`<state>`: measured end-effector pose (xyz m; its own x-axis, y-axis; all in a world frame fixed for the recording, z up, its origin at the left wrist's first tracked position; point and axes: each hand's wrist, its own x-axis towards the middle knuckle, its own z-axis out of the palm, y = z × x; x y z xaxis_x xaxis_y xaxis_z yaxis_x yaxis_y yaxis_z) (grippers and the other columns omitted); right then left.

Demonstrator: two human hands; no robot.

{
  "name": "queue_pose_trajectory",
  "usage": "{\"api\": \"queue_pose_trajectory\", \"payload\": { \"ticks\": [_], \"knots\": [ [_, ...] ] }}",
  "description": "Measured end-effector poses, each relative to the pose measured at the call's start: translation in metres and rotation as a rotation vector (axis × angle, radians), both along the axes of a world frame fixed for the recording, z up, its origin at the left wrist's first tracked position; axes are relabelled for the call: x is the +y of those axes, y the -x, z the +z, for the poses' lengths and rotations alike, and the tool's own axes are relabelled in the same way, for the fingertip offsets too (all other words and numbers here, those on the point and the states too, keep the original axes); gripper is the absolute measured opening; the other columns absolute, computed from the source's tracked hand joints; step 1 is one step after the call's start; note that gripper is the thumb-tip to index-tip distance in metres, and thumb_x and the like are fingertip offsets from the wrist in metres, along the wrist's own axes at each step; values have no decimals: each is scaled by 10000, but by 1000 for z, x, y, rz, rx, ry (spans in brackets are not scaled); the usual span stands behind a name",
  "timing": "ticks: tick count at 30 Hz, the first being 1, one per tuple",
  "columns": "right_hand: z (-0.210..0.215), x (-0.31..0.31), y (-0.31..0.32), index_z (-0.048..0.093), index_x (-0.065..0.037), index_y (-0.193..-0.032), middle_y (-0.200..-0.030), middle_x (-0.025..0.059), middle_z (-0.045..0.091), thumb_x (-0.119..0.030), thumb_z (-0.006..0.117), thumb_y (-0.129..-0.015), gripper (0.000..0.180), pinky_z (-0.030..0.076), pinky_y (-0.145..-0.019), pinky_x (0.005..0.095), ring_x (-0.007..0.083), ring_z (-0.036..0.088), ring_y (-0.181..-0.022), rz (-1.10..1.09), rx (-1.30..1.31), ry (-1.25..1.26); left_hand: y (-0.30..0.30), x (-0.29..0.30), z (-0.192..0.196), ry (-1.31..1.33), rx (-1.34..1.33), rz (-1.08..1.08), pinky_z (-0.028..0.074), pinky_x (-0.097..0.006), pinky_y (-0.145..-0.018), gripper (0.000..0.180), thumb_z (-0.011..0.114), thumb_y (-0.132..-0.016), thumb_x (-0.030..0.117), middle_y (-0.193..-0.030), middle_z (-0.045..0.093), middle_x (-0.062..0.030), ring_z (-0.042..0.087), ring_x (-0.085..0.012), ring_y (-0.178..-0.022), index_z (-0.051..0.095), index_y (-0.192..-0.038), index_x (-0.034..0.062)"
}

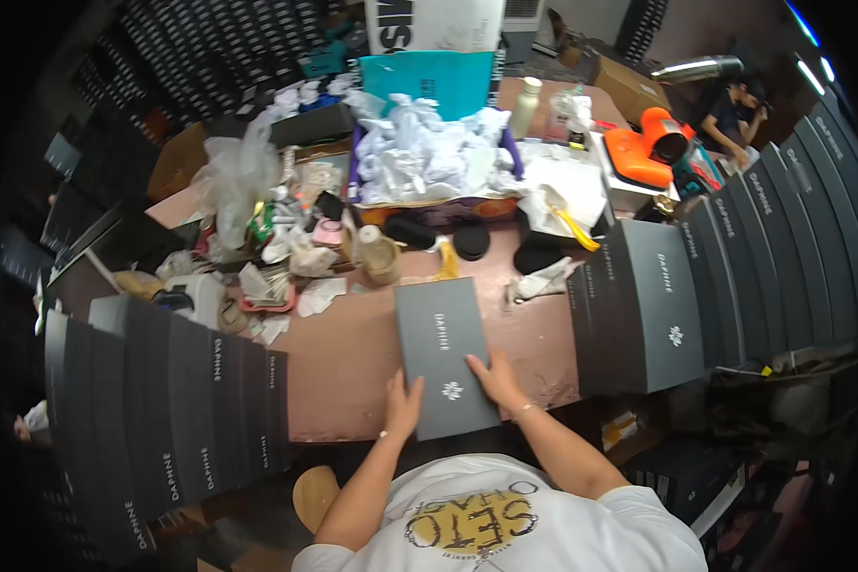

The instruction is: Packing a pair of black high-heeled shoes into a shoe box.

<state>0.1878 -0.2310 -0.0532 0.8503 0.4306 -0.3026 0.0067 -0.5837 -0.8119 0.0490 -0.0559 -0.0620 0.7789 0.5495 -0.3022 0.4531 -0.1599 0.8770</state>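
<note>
A dark grey shoebox (440,336) with pale print lies in front of me on the worn pinkish tabletop (338,381), its near end at the table's front edge. My left hand (403,405) grips its left long side, thumb up along the edge. On the opposite side, my right hand (498,381) holds the box with fingers reaching onto the top. The lid looks closed, so the contents are hidden. Just beyond the box's far end sit a yellow cloth or strip (447,259) and a jar with a pale lid (379,257).
Tall stacks of grey boxes flank me at left (162,410) and right (734,276). A bin of crumpled white paper (434,157) stands at the back. Plastic bags (234,186) and clutter fill the left rear. An orange device (643,153) stands right; beyond it sits another person (731,119).
</note>
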Motion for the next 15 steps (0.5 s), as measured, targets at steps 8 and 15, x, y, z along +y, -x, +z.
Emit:
{"api": "queue_pose_trajectory", "payload": {
  "ticks": [8, 15],
  "knots": [
    [0, -12, 19, 291, -47, -1450, -1427, 284, 300, -406, 663, -835, 803, 247, -1104, 434, 396, 290, -1346, -2, 59, -364, 3, 6, -5, 809, -81, 71, 442, -341, -921, 464, 566, -937, 335, -1193, 575, -116, 564, -222, -1053, 503, -1230, -19],
    [315, -171, -52, 407, 19, -1365, -1356, 148, 468, -248, 585, -844, 612, 310, -1063, 326, 222, 408, -1278, -141, -142, -225, -68, -87, 187, 680, -506, -676, 427, -361, -1004, 659, 669, -853, 156, -1323, 491, -135, 542, -222, -1156, 338, -1404, 8]
  ]
}}
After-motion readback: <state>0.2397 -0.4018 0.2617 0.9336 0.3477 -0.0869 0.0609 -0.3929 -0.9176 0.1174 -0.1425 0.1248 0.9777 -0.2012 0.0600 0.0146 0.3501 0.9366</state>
